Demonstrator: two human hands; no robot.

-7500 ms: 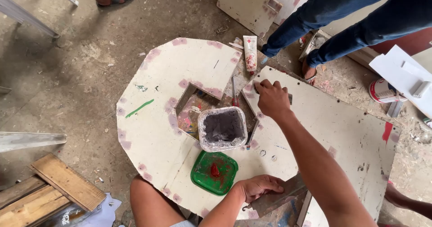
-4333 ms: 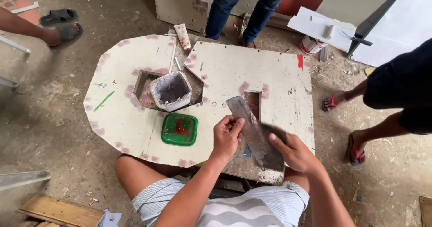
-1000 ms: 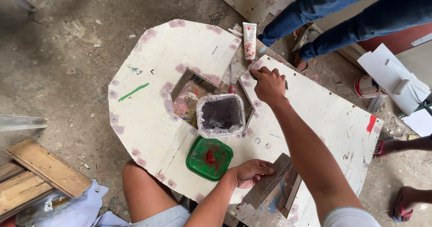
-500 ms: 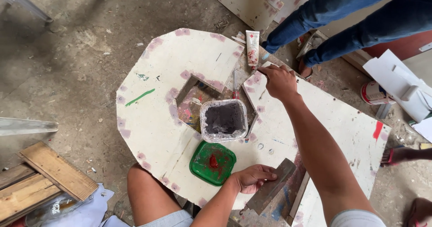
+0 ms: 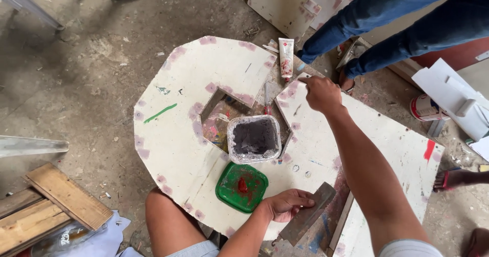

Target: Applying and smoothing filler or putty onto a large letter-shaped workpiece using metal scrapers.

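The right hand (image 5: 321,92) is pressing, clenched, on the board's (image 5: 173,150) far edge beside a white tube (image 5: 286,57), while the left hand (image 5: 285,204) is grasping a scraper (image 5: 308,219) near the green lid (image 5: 241,186).

flat grey putty blade (image 5: 308,220) tilted on the white cut-out board (image 5: 178,134), just right of the green lid (image 5: 241,186)

Soft, even daylight is cast throughout; shadows are faint, no glare is seen, and slight wide-angle bending is noticed at the edges.
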